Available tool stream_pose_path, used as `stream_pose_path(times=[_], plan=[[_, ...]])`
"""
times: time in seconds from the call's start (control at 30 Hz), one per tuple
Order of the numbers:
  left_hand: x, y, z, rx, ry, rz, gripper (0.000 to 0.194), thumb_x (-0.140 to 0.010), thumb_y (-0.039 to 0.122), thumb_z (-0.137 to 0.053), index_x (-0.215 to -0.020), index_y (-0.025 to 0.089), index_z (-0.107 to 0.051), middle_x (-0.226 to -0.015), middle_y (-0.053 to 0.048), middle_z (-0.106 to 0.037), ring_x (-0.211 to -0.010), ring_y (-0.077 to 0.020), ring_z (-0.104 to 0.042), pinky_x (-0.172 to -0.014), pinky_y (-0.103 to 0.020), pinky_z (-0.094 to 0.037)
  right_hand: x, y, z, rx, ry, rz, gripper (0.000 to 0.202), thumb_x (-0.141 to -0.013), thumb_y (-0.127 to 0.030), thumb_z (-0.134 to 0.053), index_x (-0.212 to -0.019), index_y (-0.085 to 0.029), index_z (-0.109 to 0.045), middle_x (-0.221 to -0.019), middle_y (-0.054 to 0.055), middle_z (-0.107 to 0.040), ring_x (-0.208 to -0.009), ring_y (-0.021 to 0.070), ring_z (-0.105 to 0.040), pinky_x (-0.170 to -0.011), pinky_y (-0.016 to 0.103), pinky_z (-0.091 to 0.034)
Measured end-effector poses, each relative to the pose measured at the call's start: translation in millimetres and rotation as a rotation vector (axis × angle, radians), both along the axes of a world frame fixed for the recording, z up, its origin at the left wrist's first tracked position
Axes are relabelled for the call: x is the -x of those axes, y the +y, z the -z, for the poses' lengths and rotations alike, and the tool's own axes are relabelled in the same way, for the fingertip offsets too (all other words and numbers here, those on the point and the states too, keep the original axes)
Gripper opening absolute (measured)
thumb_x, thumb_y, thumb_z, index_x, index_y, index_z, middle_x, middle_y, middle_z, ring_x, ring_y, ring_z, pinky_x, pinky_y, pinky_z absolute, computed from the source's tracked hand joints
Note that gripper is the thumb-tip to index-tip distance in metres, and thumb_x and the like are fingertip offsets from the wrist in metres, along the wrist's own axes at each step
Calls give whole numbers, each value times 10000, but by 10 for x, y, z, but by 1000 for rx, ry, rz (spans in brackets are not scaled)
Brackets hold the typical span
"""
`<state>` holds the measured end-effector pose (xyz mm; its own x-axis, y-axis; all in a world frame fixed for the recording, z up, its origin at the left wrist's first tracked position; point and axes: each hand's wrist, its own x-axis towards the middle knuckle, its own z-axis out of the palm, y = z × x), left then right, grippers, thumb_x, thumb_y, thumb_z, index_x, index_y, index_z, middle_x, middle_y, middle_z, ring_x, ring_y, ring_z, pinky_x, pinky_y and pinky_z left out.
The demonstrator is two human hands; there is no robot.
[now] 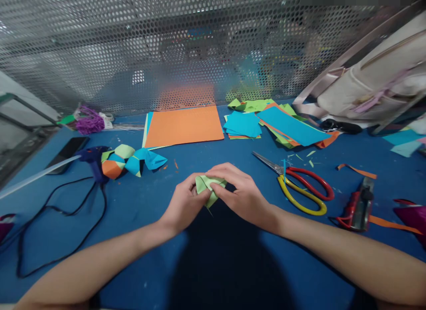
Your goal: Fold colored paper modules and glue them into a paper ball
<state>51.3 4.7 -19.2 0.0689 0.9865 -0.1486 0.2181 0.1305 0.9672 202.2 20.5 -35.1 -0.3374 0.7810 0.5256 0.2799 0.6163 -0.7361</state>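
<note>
A small piece of light green paper [203,184], partly folded, is held up over the blue table between both hands. My left hand [183,202] grips its left side, the thumb lying on the paper. From the right, my right hand [242,192] pinches the same paper, its thumb and index finger pressed on the front. The fingers behind the paper are hidden. Left of my hands lie folded paper shapes [124,161] in blue, green and orange. To the right, scissors [299,185] with one red and one yellow handle rest on the table.
A glue gun [96,161] with a black cord and a dark phone [68,152] lie left. Orange sheets [184,128], small blue squares [244,124] and paper strips [293,123] line the back against a perforated metal panel [133,43]. A cutter [359,205] and a pale bag [369,74] are right.
</note>
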Motion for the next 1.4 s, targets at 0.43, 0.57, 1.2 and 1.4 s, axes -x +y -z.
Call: stream_pose_path(times=[0.43, 0.57, 1.2, 1.4], plan=[[52, 24, 119, -157, 267, 60, 84, -716, 189, -576, -795, 188, -549, -702, 38, -540, -617, -96, -449, -566, -201, -356, -25, 36, -98, 319, -76, 20, 161, -791, -100, -557, -855, -205, -661, -855, 0, -631, -812, 125, -597, -741, 240, -446], [58, 25, 92, -120, 206, 91, 115, -726, 226, -590, -822, 182, -547, -703, 38, -524, -625, -97, -440, -568, -203, -358, -30, 49, -92, 331, -73, 28, 131, -797, -115, -565, -826, -199, -661, -824, -7, -622, -776, 114, -587, -701, 227, -430], [45, 58, 58, -11, 6, 17, 128, -702, 255, -625, -768, 154, -581, -697, 26, -568, -659, -99, -494, -600, -196, -383, -25, 60, -36, 229, -29, 32, 115, -784, -84, -589, -756, -181, -643, -742, -8, -601, -707, 107, -557, -647, 218, -421], [53, 64, 59, 71, -76, -4, 112, -666, 213, -631, -737, 143, -578, -685, 29, -578, -660, -97, -511, -612, -194, -383, -19, 38, -26, 99, -65, -22, 68, -815, -154, -592, -837, -173, -653, -761, 19, -628, -721, 125, -567, -661, 237, -455]])
